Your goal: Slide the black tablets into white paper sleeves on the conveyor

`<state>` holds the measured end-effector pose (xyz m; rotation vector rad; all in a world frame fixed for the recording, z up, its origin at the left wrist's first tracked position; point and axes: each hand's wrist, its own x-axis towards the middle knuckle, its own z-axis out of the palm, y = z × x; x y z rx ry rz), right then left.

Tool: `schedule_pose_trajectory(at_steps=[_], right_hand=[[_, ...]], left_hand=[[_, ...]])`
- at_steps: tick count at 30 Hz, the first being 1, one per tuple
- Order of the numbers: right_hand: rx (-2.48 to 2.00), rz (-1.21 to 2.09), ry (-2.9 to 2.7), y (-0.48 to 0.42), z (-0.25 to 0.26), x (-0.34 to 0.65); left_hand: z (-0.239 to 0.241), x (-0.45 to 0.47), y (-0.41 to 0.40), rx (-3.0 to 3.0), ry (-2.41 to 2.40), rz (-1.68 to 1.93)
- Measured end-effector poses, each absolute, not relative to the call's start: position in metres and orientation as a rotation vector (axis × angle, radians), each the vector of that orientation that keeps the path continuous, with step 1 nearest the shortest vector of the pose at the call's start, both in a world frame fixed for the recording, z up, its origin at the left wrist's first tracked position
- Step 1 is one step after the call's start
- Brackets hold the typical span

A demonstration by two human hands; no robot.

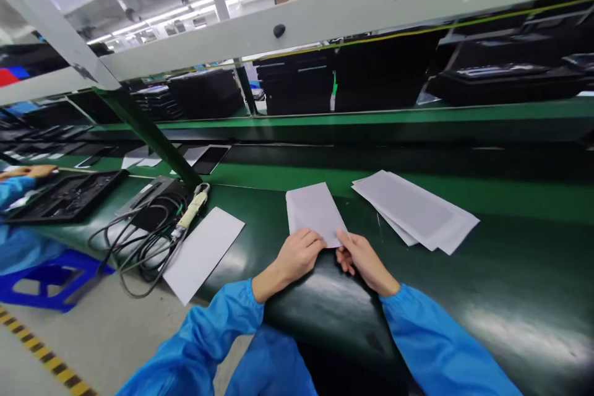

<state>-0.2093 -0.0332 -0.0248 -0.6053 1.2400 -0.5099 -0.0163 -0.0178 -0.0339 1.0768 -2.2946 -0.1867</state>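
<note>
White sheet (316,207) | left hand (301,255): fingers bent, holding near edge | right hand (361,258): pinching near corner

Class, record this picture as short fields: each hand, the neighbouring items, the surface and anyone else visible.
Left hand: on the near edge of a white rectangular piece
Right hand: at its near right corner
Items right: overlapping white sheets
Items left: single white sheet, coiled cables
Surface: dark green bench
Other person: a co-worker's hand, far left, near a black tray
</note>
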Motion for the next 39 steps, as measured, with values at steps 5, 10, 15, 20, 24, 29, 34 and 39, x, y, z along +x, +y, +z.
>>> schedule_pose_trajectory(at_steps=[5,10,15,20,24,29,34,39], right_hand=[[-0.569,-0.589,1.339,-0.042,-0.019,-0.216],[-0.474,-0.619,1.346,-0.048,-0.014,-0.224],[-0.425,-0.683,1.291,-0.048,-0.012,-0.225],[-0.442,-0.811,1.256,-0.045,-0.018,-0.224],[-0.408,-0.959,1.374,-0.047,-0.019,-0.228],[-0.155,-1.101,1.455,-0.052,-0.017,-0.232],[-0.202,-1.169,1.489,-0.051,-0.029,-0.233],[-0.259,-1.201,1.4,-0.049,-0.028,-0.235]], left_hand=[[-0.044,0.014,-0.036,0.904,-2.527,-0.267],[-0.051,0.022,-0.04,0.852,-2.243,-0.246],[-0.047,0.013,-0.036,0.905,-2.043,-0.315],[-0.042,0.011,-0.028,0.968,-1.95,-0.742],[-0.051,0.02,-0.038,1.228,-1.743,-1.031],[-0.066,0.046,-0.068,1.559,-0.957,-1.307],[-0.055,0.049,-0.07,1.394,-0.846,-1.786],[-0.047,0.038,-0.063,1.393,-0.882,-1.764]])
